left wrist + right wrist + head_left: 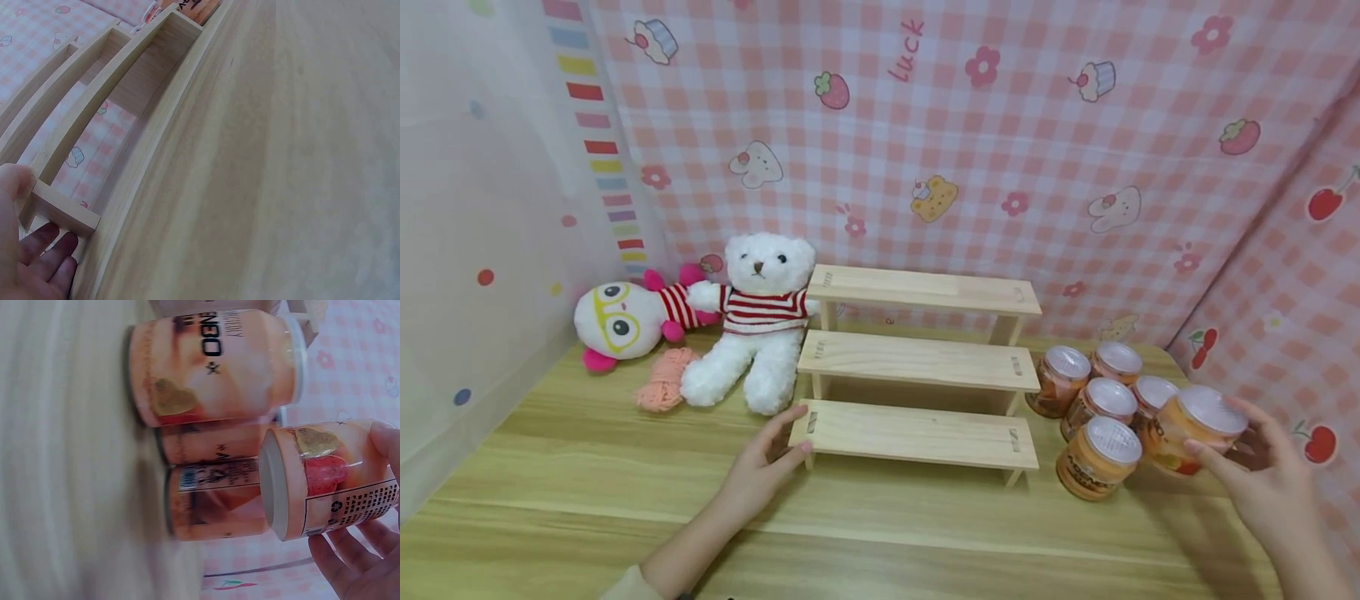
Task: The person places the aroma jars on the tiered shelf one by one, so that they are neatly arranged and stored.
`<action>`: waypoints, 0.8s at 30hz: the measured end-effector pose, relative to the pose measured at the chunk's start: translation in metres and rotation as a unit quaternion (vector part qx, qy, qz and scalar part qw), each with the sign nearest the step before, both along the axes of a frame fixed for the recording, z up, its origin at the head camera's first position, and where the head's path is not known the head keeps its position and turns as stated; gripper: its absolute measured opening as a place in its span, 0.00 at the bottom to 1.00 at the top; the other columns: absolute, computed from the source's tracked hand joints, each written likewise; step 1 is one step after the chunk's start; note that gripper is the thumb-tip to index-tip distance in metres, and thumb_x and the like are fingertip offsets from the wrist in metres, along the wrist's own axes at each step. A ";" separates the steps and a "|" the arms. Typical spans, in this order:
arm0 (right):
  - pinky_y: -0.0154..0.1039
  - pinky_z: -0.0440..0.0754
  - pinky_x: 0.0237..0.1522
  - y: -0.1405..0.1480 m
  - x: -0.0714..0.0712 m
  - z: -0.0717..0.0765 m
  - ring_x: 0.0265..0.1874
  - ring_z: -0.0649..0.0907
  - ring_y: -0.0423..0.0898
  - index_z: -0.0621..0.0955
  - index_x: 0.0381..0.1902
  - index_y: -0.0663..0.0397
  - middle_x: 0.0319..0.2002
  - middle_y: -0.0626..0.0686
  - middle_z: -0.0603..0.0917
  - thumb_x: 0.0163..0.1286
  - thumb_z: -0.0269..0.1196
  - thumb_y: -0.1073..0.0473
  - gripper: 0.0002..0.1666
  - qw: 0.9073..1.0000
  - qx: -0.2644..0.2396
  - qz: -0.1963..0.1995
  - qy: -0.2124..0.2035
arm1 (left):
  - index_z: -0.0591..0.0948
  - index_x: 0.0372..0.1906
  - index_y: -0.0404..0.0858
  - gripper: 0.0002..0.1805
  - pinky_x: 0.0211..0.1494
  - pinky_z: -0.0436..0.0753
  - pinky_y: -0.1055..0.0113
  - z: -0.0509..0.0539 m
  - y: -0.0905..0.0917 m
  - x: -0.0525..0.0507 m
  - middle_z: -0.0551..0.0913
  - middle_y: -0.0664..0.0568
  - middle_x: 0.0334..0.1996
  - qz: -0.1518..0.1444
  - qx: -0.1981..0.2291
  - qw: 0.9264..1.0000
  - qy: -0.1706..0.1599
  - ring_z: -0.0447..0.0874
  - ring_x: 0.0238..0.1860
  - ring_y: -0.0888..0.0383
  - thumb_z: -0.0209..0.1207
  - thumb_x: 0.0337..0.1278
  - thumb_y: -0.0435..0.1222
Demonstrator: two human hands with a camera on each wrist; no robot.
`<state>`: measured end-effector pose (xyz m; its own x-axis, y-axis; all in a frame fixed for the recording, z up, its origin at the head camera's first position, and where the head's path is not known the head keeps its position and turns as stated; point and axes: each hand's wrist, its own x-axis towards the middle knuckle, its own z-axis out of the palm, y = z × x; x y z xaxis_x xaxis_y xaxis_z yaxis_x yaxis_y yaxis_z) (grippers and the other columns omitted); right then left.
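Observation:
A three-tier wooden display shelf (917, 433) stands mid-table. My left hand (767, 458) holds the left end of its lowest tier, thumb at the front corner. The left wrist view shows the fingers (59, 256) around the shelf's end leg (65, 209). On the right, my right hand (1262, 467) grips an orange-labelled jar (1198, 429) with a clear lid, tilted and raised off the table. Its pale base (272, 484) shows in the right wrist view. Similar jars (1097, 462) stand grouped beside it, several of them, right of the shelf.
A white teddy bear (760, 321) in a striped sweater sits left of the shelf. Beside it lie a plush toy with yellow glasses (621, 321) and a peach yarn skein (666, 379). A pink checked cloth (880, 150) hangs behind the wooden table (880, 542).

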<state>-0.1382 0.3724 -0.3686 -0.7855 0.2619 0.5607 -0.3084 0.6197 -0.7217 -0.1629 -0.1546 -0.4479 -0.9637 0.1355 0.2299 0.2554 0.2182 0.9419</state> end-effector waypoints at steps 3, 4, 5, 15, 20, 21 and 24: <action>0.17 0.76 0.39 0.000 -0.001 0.007 0.40 0.79 0.27 0.71 0.63 0.64 0.46 0.35 0.77 0.48 0.67 0.85 0.43 1.000 0.010 0.002 0.007 | 0.69 0.66 0.36 0.27 0.68 0.60 0.54 0.000 0.001 0.000 0.64 0.41 0.68 0.001 -0.003 1.000 0.000 0.58 0.68 0.42 0.60 0.64 0.36; 0.17 0.75 0.39 0.000 -0.001 0.009 0.40 0.78 0.27 0.71 0.63 0.63 0.46 0.35 0.77 0.48 0.67 0.85 0.43 1.000 0.013 0.004 0.008 | 0.69 0.66 0.36 0.27 0.68 0.60 0.53 0.000 0.001 0.000 0.64 0.41 0.68 0.001 -0.003 1.000 0.001 0.58 0.68 0.42 0.60 0.63 0.36; 0.16 0.75 0.39 -0.001 -0.001 0.012 0.40 0.78 0.27 0.72 0.63 0.63 0.46 0.34 0.77 0.48 0.67 0.84 0.43 1.000 0.016 0.003 0.008 | 0.69 0.66 0.36 0.27 0.68 0.60 0.53 0.000 0.001 0.000 0.64 0.41 0.68 0.001 -0.004 1.000 0.001 0.58 0.68 0.42 0.60 0.63 0.36; 0.16 0.75 0.39 -0.016 -0.002 0.041 0.42 0.77 0.26 0.69 0.67 0.60 0.48 0.34 0.75 0.53 0.69 0.78 0.43 0.998 0.050 0.040 -0.010 | 0.69 0.66 0.36 0.28 0.68 0.59 0.55 0.000 0.000 -0.001 0.63 0.41 0.69 -0.001 0.005 1.000 -0.006 0.57 0.68 0.43 0.60 0.63 0.36; 0.19 0.77 0.39 -0.032 -0.009 0.054 0.42 0.79 0.31 0.70 0.65 0.63 0.49 0.39 0.77 0.50 0.67 0.83 0.43 0.997 0.037 0.067 0.021 | 0.69 0.66 0.36 0.28 0.68 0.59 0.55 -0.001 0.000 -0.001 0.63 0.41 0.69 -0.003 0.006 1.000 -0.007 0.56 0.69 0.43 0.60 0.64 0.37; 0.19 0.77 0.39 -0.036 -0.011 0.057 0.42 0.79 0.31 0.71 0.65 0.63 0.49 0.39 0.77 0.49 0.67 0.84 0.43 0.996 0.033 0.073 0.026 | 0.69 0.66 0.36 0.28 0.68 0.59 0.55 -0.001 0.000 -0.001 0.63 0.41 0.69 -0.002 0.006 1.000 -0.006 0.56 0.69 0.43 0.60 0.64 0.37; 0.20 0.78 0.37 -0.047 -0.015 0.064 0.39 0.80 0.32 0.71 0.64 0.62 0.47 0.41 0.78 0.51 0.66 0.83 0.42 0.995 0.019 0.094 0.024 | 0.69 0.66 0.36 0.27 0.68 0.59 0.55 -0.002 0.000 -0.001 0.63 0.41 0.69 0.000 0.003 1.000 -0.001 0.57 0.68 0.43 0.60 0.64 0.36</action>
<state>-0.1532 0.3251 -0.3049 -0.7903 0.0914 0.6058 -0.4553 0.5741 -0.6806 -0.1643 -0.1549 -0.4500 -0.9642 0.1349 0.2282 0.2531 0.2121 0.9439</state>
